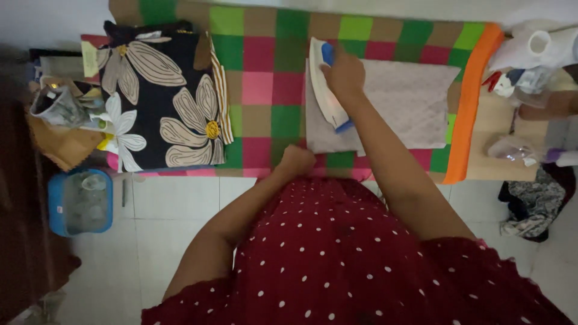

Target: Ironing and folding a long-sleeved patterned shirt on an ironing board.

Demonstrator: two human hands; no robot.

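Your right hand (344, 75) is wrapped tight around the handle of the iron (326, 84), fingers closed over the blue grip, and the iron's white body sits flat on the grey cloth (403, 102). That cloth is folded and lies on the checked cover (271, 66), over toward the right half of the table, its near edge just short of the orange border (472, 102). Your left hand (296, 161) is curled into a loose fist at the near edge of the table, pressing on the bottom left corner of the cloth; I can't tell whether it pinches the fabric or only rests on it. To your left, well apart from the iron, there's a stack of dark flowered fabric (159, 96), folded. Beyond that, a heap of odds and ends (60, 108). Down on the tiled floor, a blue tub (80, 201). At the far right, white bottles (539, 51) crowd a small wooden table (494, 129).
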